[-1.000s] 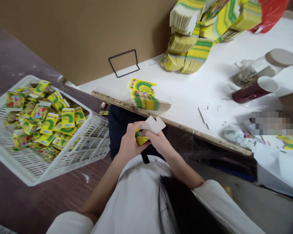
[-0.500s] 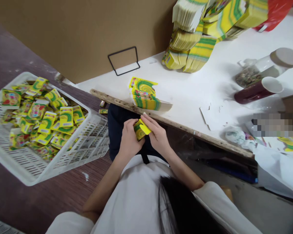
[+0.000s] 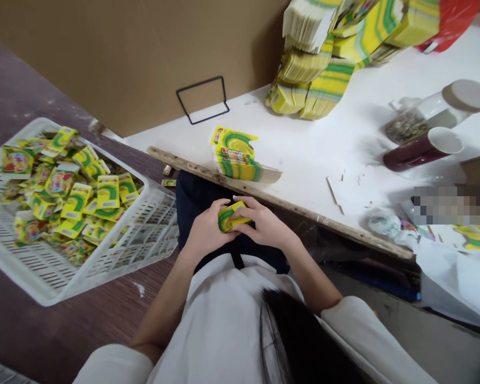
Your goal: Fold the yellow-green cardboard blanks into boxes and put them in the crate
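Note:
A small yellow-and-green carton (image 3: 231, 216) is pinched between both my hands over my lap, just below the table's wooden edge. My left hand (image 3: 206, 233) cups it from the left with its fingers curled round it. My right hand (image 3: 264, 224) presses on it from the right, thumb and fingers closed on the box. A short stack of flat yellow-green carton blanks (image 3: 236, 154) lies on the white table (image 3: 312, 144) right above my hands.
A white slotted basket (image 3: 116, 256) at my left holds several folded yellow cartons. Big stacks of flat blanks (image 3: 324, 58) pile at the table's back. A dark red cup (image 3: 422, 149), a lying jar (image 3: 436, 109) and a black wire stand (image 3: 203, 101) are also on the table.
The white flap that stood open a second ago is now folded shut. The carton has come down slightly toward my lap, with both hands closed tighter round it.

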A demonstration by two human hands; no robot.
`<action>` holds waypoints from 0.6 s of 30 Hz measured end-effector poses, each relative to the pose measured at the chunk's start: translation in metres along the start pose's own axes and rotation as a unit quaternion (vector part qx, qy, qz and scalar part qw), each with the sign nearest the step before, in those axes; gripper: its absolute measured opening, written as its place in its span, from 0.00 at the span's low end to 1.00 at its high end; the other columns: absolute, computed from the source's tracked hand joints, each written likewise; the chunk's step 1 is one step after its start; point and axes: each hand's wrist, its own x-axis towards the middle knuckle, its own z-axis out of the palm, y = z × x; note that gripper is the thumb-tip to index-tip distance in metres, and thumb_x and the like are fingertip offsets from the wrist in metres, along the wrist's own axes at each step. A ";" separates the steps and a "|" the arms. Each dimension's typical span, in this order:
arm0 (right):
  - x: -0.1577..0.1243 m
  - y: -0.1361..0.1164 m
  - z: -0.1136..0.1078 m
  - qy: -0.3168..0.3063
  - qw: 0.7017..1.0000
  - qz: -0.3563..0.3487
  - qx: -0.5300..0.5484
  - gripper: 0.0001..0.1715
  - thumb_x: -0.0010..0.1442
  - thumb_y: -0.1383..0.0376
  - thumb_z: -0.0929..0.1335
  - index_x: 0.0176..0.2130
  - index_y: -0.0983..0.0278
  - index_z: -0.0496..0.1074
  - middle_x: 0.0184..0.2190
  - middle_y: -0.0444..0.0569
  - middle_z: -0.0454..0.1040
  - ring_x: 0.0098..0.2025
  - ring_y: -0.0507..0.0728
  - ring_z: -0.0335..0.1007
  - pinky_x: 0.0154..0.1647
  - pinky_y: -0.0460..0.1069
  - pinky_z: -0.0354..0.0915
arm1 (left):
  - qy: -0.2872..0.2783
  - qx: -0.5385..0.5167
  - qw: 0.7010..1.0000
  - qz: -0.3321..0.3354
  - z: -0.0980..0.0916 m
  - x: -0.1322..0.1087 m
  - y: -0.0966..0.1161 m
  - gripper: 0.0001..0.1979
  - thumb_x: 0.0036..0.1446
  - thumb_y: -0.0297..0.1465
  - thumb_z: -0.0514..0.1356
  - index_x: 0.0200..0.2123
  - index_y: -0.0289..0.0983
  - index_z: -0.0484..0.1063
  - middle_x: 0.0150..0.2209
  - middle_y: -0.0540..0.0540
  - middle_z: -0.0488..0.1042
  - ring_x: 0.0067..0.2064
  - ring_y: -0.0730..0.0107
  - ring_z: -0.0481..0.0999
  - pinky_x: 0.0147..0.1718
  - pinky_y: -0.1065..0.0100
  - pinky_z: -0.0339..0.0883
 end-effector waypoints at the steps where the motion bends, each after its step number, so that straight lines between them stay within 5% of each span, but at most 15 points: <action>1: -0.001 0.000 0.001 -0.006 1.000 0.008 -0.002 0.09 0.65 0.66 0.69 0.46 0.64 0.77 0.59 0.62 0.69 0.66 0.64 0.65 0.63 0.61 0.67 | -0.005 0.006 1.000 0.002 0.000 0.000 0.000 0.34 0.43 0.37 0.72 0.54 0.41 0.66 0.48 0.43 0.80 0.46 0.50 0.82 0.45 0.57 0.74; 5: -0.005 0.003 0.004 -0.051 0.999 0.007 0.008 0.06 0.66 0.66 0.69 0.42 0.63 0.77 0.53 0.59 0.71 0.64 0.63 0.67 0.62 0.60 0.68 | -0.028 0.017 0.999 0.018 0.000 -0.002 0.000 0.30 0.43 0.38 0.72 0.50 0.42 0.69 0.45 0.45 0.81 0.44 0.51 0.82 0.43 0.58 0.74; 8: -0.006 0.002 0.009 -0.009 0.999 -0.002 0.031 0.07 0.66 0.66 0.69 0.45 0.62 0.73 0.57 0.60 0.67 0.67 0.63 0.62 0.64 0.62 0.65 | -0.011 0.013 0.999 0.030 -0.002 -0.001 0.001 0.29 0.44 0.36 0.70 0.51 0.43 0.70 0.46 0.46 0.81 0.44 0.53 0.82 0.43 0.59 0.74; 12: -0.006 0.000 0.023 0.088 0.994 0.002 0.070 0.25 0.64 0.66 0.69 0.58 0.62 0.61 0.59 0.61 0.65 0.67 0.63 0.60 0.66 0.65 0.62 | 0.008 0.023 0.999 0.034 -0.003 0.001 0.004 0.29 0.42 0.31 0.68 0.51 0.43 0.69 0.47 0.45 0.81 0.47 0.51 0.82 0.45 0.57 0.74; 18: 0.000 -0.001 0.036 0.060 0.995 0.038 0.063 0.40 0.60 0.65 0.71 0.66 0.66 0.55 0.64 0.66 0.60 0.68 0.64 0.58 0.67 0.64 0.62 | 0.008 -0.040 0.999 -0.023 0.004 -0.003 -0.006 0.29 0.39 0.30 0.71 0.49 0.41 0.72 0.46 0.42 0.81 0.47 0.48 0.81 0.47 0.53 0.74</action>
